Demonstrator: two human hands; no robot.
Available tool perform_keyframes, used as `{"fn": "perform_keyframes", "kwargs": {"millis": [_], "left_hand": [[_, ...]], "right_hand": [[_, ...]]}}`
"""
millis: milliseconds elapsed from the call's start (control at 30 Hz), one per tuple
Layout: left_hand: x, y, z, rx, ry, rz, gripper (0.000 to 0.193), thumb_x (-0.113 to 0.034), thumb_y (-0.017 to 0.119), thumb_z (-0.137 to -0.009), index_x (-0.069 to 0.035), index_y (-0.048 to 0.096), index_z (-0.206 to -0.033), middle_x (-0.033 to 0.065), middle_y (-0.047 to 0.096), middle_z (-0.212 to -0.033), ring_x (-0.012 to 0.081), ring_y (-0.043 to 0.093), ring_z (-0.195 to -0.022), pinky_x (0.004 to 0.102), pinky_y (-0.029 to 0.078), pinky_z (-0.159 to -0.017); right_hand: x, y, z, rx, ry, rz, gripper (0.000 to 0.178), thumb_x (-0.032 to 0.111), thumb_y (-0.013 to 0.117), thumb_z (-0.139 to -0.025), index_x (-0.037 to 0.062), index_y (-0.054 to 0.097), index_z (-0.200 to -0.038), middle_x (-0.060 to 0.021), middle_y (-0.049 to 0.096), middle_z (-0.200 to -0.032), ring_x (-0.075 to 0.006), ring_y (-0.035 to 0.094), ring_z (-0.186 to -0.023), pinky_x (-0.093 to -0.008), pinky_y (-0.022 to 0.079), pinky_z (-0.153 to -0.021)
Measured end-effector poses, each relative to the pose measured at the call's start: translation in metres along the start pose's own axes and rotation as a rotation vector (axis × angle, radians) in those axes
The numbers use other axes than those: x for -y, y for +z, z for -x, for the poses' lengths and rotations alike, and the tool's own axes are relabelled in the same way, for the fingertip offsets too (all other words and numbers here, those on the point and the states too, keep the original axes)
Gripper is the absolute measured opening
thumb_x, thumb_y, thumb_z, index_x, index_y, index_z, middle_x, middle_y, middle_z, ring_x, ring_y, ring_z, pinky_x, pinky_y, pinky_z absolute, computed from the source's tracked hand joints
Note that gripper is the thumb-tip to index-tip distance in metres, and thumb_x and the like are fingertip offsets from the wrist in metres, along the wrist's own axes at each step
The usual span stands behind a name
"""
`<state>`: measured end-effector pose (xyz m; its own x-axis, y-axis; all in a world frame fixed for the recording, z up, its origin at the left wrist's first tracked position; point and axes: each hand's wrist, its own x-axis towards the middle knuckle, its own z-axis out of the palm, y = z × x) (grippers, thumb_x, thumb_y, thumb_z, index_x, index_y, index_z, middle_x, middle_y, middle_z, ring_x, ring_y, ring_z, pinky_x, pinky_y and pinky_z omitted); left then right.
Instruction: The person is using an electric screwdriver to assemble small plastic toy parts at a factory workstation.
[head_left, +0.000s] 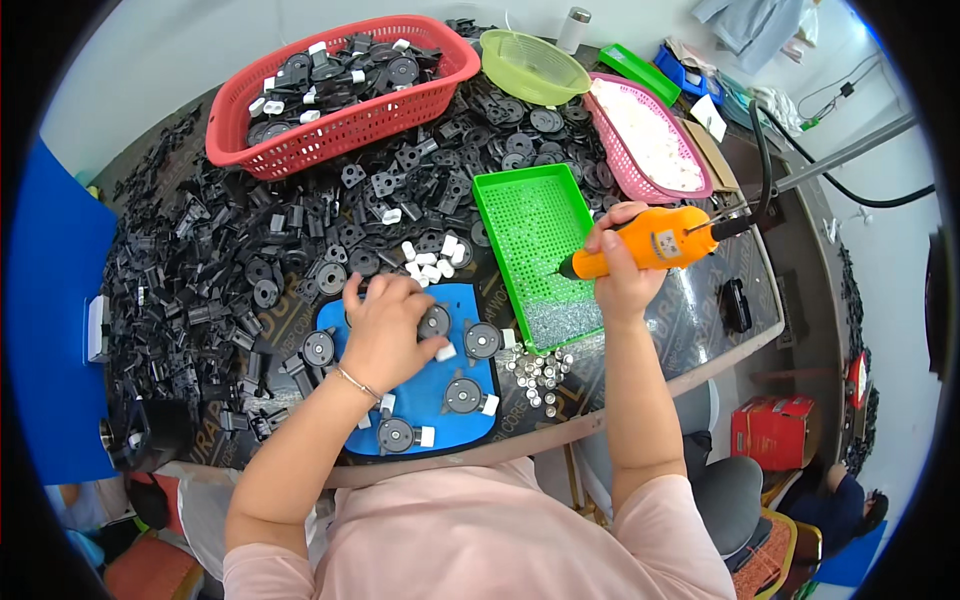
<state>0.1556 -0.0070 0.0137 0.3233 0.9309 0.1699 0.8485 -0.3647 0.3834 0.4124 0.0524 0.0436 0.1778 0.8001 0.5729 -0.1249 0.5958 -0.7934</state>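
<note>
My right hand (626, 262) is wrapped round an orange electric screwdriver (655, 243). The driver's dark tip points left, over a green perforated tray (487, 215) with small silver screws (562, 325) gathered at its near end. On a blue mat (455, 385), my left hand (385, 330) curls its fingers and thumb about a round black wheel part (434, 321) with a white tab. Its palm hides what lies beneath. More black wheel parts with white tabs sit around it: one at right (482, 340), one below (463, 394), one near the front edge (396, 434).
Loose black plastic parts (200, 270) heap across the table's left and back. A red basket (345, 125) of parts, a yellow-green basket (530, 70) and a pink basket (650, 140) of white pieces stand behind. Small metal pieces (540, 375) lie beside the mat, white caps (430, 265) beyond it.
</note>
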Motion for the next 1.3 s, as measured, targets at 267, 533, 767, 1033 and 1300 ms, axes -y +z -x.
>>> {"fn": "perform_keyframes", "kwargs": {"millis": [267, 533, 767, 1033, 1300], "left_hand": [[-0.015, 0.007, 0.007, 0.167, 0.049, 0.100, 0.044, -0.028, 0.078, -0.063, -0.015, 0.066, -0.103, 0.0023, 0.061, -0.101, 0.0224, 0.050, -0.107, 0.0569, 0.017, -0.103], [-0.011, 0.011, 0.011, 0.151, 0.032, 0.135, 0.050, -0.029, 0.080, -0.062, -0.015, 0.065, -0.107, 0.0025, 0.063, -0.099, 0.0227, 0.050, -0.106, 0.0552, 0.017, -0.102], [-0.009, 0.013, 0.011, 0.112, 0.003, 0.175, 0.048, -0.030, 0.083, -0.058, -0.013, 0.067, -0.101, 0.0017, 0.065, -0.089, 0.0227, 0.051, -0.104, 0.0546, 0.017, -0.102], [-0.006, 0.013, 0.012, 0.099, -0.007, 0.195, 0.044, -0.032, 0.082, -0.058, -0.014, 0.069, -0.097, 0.0004, 0.066, -0.089, 0.0212, 0.052, -0.103, 0.0547, 0.016, -0.103], [-0.008, 0.013, 0.011, 0.136, -0.029, 0.159, 0.044, -0.033, 0.082, -0.059, -0.016, 0.069, -0.097, -0.0007, 0.066, -0.089, 0.0199, 0.052, -0.103, 0.0559, 0.017, -0.103]], "right_hand": [[-0.006, 0.001, -0.002, 0.021, 0.026, -0.021, 0.020, -0.002, 0.056, -0.076, 0.0012, 0.048, -0.095, -0.0101, 0.051, -0.085, -0.0165, 0.054, -0.066, -0.0292, 0.046, -0.063], [-0.006, 0.005, -0.005, 0.033, 0.021, -0.024, 0.018, -0.003, 0.056, -0.076, 0.0007, 0.049, -0.092, -0.0099, 0.050, -0.083, -0.0165, 0.053, -0.065, -0.0288, 0.046, -0.062], [-0.003, 0.007, -0.005, 0.043, 0.062, -0.018, 0.018, -0.002, 0.056, -0.077, 0.0002, 0.049, -0.093, -0.0107, 0.050, -0.087, -0.0171, 0.053, -0.065, -0.0292, 0.046, -0.061], [0.042, 0.067, 0.019, 0.320, 0.050, -0.322, 0.022, 0.007, 0.063, -0.078, 0.0007, 0.048, -0.093, -0.0108, 0.048, -0.086, -0.0179, 0.054, -0.064, -0.0290, 0.047, -0.058], [0.022, 0.094, 0.038, 0.494, 0.033, -0.121, 0.022, -0.007, 0.059, -0.073, 0.0008, 0.049, -0.092, -0.0117, 0.049, -0.089, -0.0167, 0.056, -0.066, -0.0270, 0.048, -0.061]]}}
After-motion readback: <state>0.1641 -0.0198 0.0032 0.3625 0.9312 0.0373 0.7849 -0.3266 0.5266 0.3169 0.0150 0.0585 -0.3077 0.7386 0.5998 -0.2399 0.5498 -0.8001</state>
